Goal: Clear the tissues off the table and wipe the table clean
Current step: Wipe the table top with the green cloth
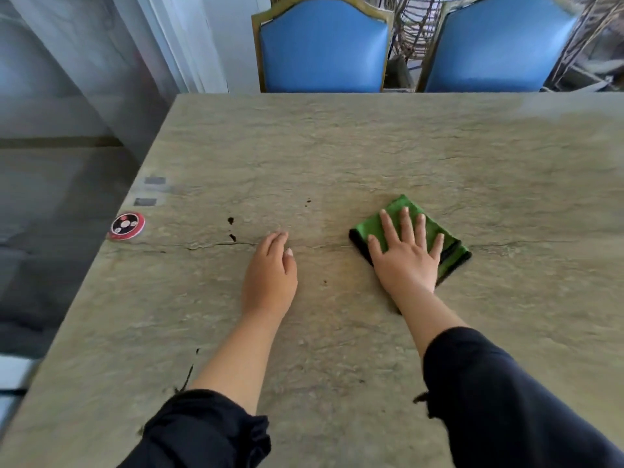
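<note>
A folded green cloth (449,246) with a dark edge lies flat on the stone-patterned table (371,146), right of the middle. My right hand (407,253) presses down on the cloth with fingers spread, palm flat. My left hand (270,275) rests on the bare table surface to the left, fingers loosely together, holding nothing. Small dark spots (231,228) mark the table just left of my left hand. No tissue is in view.
A round red and black call button (126,225) sits near the table's left edge, with two grey stickers (150,190) behind it. Two blue chairs (324,49) (499,49) stand at the far side. The floor drops away on the left.
</note>
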